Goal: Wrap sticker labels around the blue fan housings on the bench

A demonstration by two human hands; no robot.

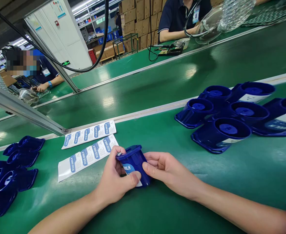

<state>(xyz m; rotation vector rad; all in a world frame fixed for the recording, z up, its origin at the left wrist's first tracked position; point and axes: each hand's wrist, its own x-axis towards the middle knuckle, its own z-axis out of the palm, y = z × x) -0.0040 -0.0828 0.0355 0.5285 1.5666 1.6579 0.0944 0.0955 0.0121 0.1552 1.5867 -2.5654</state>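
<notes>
A dark blue plastic housing [133, 161] lies on its side on the green table [177, 208], held between both hands. My left hand [113, 180] wraps around its left side, with the thumb pressing a white and blue label onto its wall. My right hand [166, 170] grips the right side, thumb on the label's edge. Two strips of label stickers [89, 144] lie just beyond my left hand.
Several blue housings with labels [233, 113] are piled at the right. More blue housings [8, 169] lie at the left edge. A metal frame post [23, 110] crosses the left. Beyond the conveyor belt [157, 84], two other people work at the far bench.
</notes>
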